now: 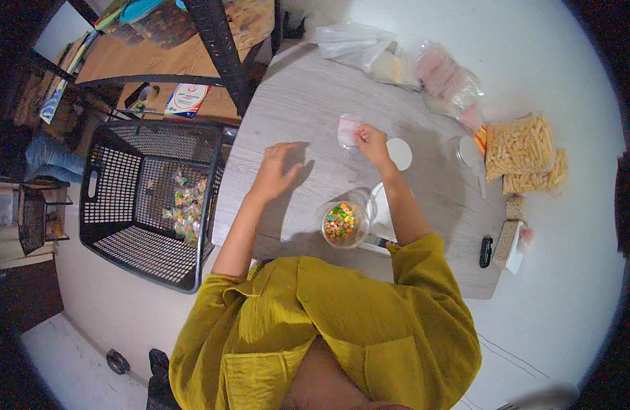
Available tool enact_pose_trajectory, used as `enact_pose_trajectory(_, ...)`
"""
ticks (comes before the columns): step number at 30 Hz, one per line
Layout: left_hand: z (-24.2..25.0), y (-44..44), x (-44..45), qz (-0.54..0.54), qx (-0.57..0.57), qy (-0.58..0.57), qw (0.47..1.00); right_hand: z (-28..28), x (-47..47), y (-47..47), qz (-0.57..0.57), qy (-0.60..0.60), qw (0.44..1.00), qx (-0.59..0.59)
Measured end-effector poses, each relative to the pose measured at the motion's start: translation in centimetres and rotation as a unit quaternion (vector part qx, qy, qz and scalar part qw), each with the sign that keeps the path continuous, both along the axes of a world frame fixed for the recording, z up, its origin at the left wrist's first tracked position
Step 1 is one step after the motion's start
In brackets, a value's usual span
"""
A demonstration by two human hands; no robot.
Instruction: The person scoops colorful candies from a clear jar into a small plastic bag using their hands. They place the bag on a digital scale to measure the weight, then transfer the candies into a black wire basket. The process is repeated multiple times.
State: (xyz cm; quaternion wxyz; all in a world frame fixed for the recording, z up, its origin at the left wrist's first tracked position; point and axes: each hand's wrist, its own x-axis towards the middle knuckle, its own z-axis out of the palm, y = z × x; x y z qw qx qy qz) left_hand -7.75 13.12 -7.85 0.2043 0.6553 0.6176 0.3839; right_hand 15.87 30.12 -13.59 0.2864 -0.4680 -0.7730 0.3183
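Note:
My right hand (pixel 372 143) pinches the edge of a small clear zip bag (pixel 348 134) with a pink strip, over the wooden table (pixel 315 102). My left hand (pixel 279 171) is raised over the table to the left, fingers apart, holding nothing. Close to my body stands a clear plastic jar (pixel 345 225) with small colourful pieces inside. Just right of it, partly under my right forearm, is a white scale-like device (pixel 380 205). A white round lid (pixel 399 154) lies beside my right wrist.
At left, a black plastic crate (pixel 140 246) holds small filled bags (pixel 189 205). Plastic bags (pixel 443 74) lie along the far edge. To the right are a clear jar (pixel 466 151), bags of tan sticks (pixel 520 148), a white container (pixel 508 247) and a black object (pixel 485 251). Shelving (pixel 176 56) stands at upper left.

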Motion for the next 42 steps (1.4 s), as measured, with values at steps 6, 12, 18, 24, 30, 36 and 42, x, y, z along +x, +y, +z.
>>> enact_pose_trajectory(6,-1.5,4.8,4.6,-0.154,-0.001,0.081,0.985,0.4,0.0,-0.2,0.032,-0.002,0.998,0.054)
enact_pose_trajectory(12,-2.8,6.3,7.0,-0.116,-0.013,0.07,0.991,0.1,-0.1,0.3,0.033,-0.082,0.985,0.15)
enact_pose_trajectory(18,-3.8,6.4,6.8,-0.146,-0.05,0.116,0.981,0.9,-0.7,0.0,-0.02,-0.039,0.996,-0.073)
enact_pose_trajectory(24,-3.1,6.4,6.6,-0.14,-0.044,0.075,0.986,2.2,-0.7,-1.0,-0.12,0.004,0.992,0.028)
enact_pose_trajectory(30,1.4,6.0,4.9,-0.06,-0.043,-0.15,0.986,6.0,0.3,-2.6,-0.097,0.249,0.963,-0.031)
enact_pose_trajectory(36,7.4,2.3,3.2,-0.137,-0.146,-0.398,0.895,16.3,0.2,-10.1,0.213,0.13,0.955,-0.163)
enact_pose_trajectory(42,8.7,-2.6,2.8,-0.158,-0.168,-0.431,0.872,18.2,-0.1,-12.9,0.163,0.132,0.97,-0.122)
